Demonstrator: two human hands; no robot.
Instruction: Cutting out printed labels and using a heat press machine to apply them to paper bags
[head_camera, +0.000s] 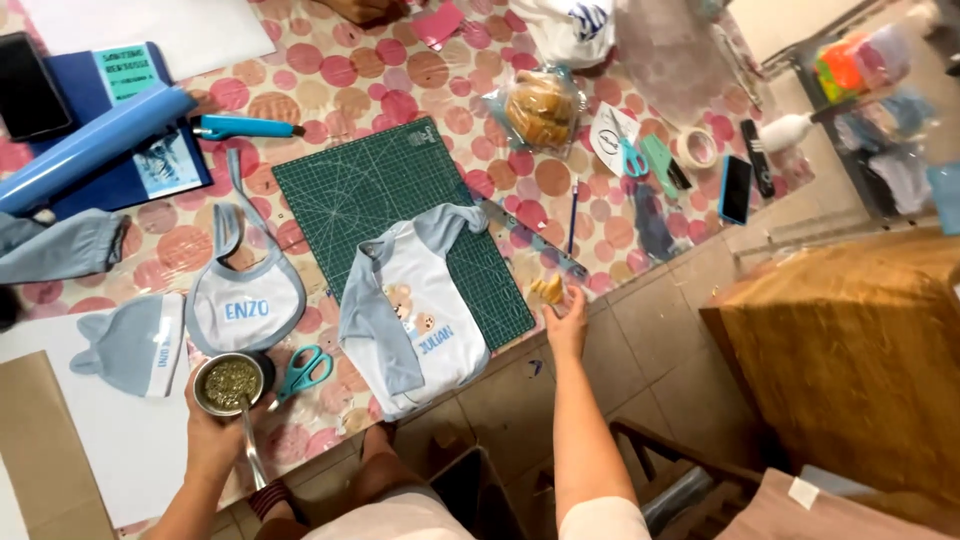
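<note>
My left hand (215, 435) grips a round metal cup (229, 384) filled with green herb, a metal straw sticking out of it toward me. My right hand (567, 318) reaches to the table's near edge and pinches a small yellowish piece (549, 290) in a clear plastic wrapper. Between the hands lies a white and light-blue baby shirt (418, 310) with a bear print, partly on a green cutting mat (390, 200). A white bib (245, 305) with blue trim lies left of the shirt, close to the cup.
Teal scissors (305, 370) lie beside the cup. A blue baby hat (130, 345), a blue vinyl roll (95, 145), a craft knife (245, 127), a bag of buns (540, 108), a ruler (530, 240), tape (697, 147) and a phone (735, 188) lie about. A wooden cabinet (850, 350) stands right.
</note>
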